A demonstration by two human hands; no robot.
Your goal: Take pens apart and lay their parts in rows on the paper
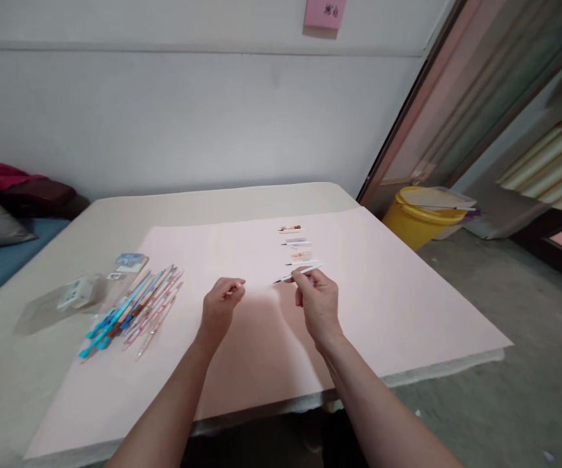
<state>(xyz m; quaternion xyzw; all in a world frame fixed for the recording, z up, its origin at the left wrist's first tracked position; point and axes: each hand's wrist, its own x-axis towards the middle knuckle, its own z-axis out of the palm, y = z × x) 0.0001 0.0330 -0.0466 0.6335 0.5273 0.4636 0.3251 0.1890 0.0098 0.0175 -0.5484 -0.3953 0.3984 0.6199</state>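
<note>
My right hand [316, 299] is closed around a slim white pen [305, 272], its dark tip pointing left, just above the pink sheet [383, 305]. My left hand [221, 305] is a little apart on the left, its fingers curled and pressed together; whatever they may hold is too small to make out. Beyond the right hand several small pen parts lie in short rows: a brown and white piece [291, 228], a dark-tipped white piece [296, 243] and an orange-patterned piece [302, 256]. A pile of blue, white and pinkish pens [137, 309] lies left of my left hand.
Left of the pile are a clear plastic bag [41, 316] with a white packet [77, 292] and a small blue box [131, 262]. The table [242, 203] meets a white wall. A yellow bucket [415, 221] stands on the floor at the right.
</note>
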